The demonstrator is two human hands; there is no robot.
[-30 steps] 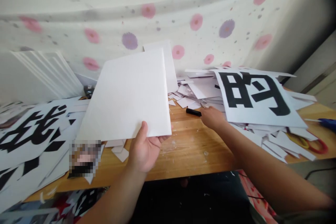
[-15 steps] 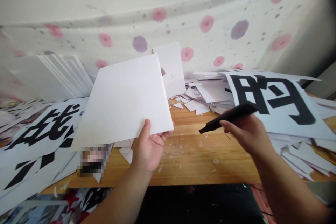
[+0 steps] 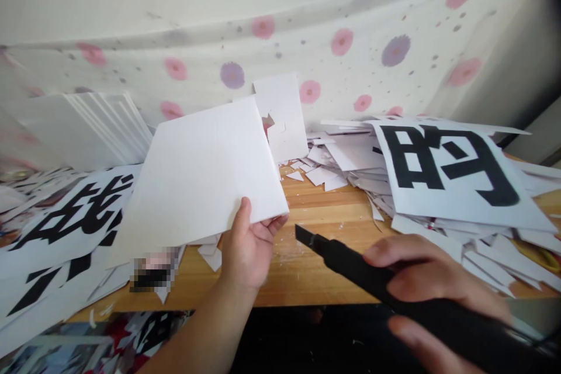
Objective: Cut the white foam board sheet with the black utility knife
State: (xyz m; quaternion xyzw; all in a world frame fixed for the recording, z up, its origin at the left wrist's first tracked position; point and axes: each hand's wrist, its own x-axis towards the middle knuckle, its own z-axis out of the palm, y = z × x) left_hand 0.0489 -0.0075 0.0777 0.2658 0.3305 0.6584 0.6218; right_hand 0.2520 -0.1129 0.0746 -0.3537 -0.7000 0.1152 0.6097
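Note:
A plain white foam board (image 3: 201, 169) is tilted above the table, its lower right corner gripped by my left hand (image 3: 249, 251), with the thumb on top and the fingers beneath. My right hand (image 3: 429, 292) is closed around a black utility knife (image 3: 359, 272) close to the camera. The knife's dark blade points up and left, a short way from the board's lower right corner and apart from it. To the right lies a white sheet with a large black character (image 3: 456, 160). Another black-lettered sheet (image 3: 83, 210) lies on the left, partly covered by the board.
The wooden table (image 3: 315, 280) carries heaps of white offcuts (image 3: 324, 175) at back and right. Several white boards (image 3: 96, 128) lean on the left, and a cut board (image 3: 284, 128) stands against the flowered wall covering (image 3: 342, 70). Scraps lie below the table's front edge.
My right hand has come nearer the camera and lower, and the knife has turned so its blade points up and left. The board has shifted slightly left and down.

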